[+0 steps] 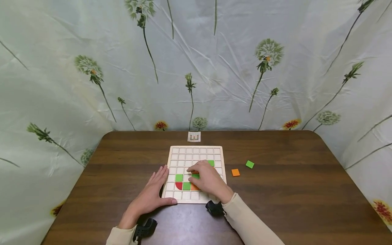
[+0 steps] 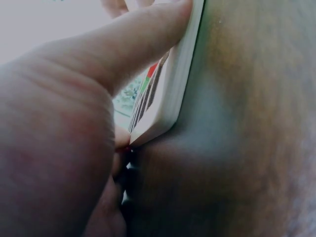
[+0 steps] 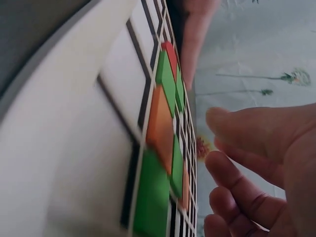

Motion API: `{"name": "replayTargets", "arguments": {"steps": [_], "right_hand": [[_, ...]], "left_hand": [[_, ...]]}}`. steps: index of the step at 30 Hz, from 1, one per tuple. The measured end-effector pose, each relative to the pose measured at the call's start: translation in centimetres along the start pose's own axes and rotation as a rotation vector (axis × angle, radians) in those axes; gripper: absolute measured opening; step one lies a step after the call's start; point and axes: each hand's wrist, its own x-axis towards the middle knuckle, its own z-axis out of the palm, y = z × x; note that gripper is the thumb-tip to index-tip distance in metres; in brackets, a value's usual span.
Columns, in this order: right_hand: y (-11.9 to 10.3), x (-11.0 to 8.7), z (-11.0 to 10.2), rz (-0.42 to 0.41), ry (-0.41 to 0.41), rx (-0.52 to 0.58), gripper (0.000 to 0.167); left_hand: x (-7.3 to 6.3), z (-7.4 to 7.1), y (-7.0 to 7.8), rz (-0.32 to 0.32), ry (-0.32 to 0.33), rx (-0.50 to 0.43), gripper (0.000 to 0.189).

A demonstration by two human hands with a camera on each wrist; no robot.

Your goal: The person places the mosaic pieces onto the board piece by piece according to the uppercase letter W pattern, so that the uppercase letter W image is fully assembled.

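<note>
A square wooden grid board (image 1: 196, 150) lies at the middle of the table. My left hand (image 1: 150, 194) rests along its left edge, fingers straight, thumb at the near left corner. Above the board hovers my right hand (image 1: 211, 178), thumb and fingers apart with nothing between them. Under and around it sit tiles: a red rounded tile (image 1: 179, 185), a green tile (image 1: 186, 186) beside it, an orange tile (image 3: 159, 128), and another green tile (image 1: 179, 177) further up. One more green tile (image 1: 211, 163) lies beyond the right hand, which partly hides several tiles.
Two loose tiles lie right of the board, one orange square (image 1: 235, 172) and one green square (image 1: 250, 164). A small patterned card (image 1: 194, 136) is at the table's far edge. Behind the brown table (image 1: 291, 190) hangs a flowered curtain (image 1: 226, 98).
</note>
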Motion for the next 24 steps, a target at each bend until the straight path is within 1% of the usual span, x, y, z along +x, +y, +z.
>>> {"name": "replayTargets", "arguments": {"steps": [6,10,16,24], "right_hand": [[1.3,-1.6,-1.7,0.056,0.031,0.05,0.023],[2.1,-2.5,-2.8,0.095,0.054,0.041,0.024],[3.7,-3.7,-4.1,0.145,0.115,0.026,0.03],[5.8,-5.5,-5.3,0.205,0.127,-0.008,0.035]], "left_hand": [[0.1,-0.1,0.1,-0.009,-0.013,0.002,0.12],[0.1,0.0,0.1,-0.006,-0.011,0.006,0.121],[0.0,0.0,0.1,-0.007,-0.001,0.009,0.121],[-0.1,0.0,0.2,-0.002,-0.002,0.004,0.121]]}}
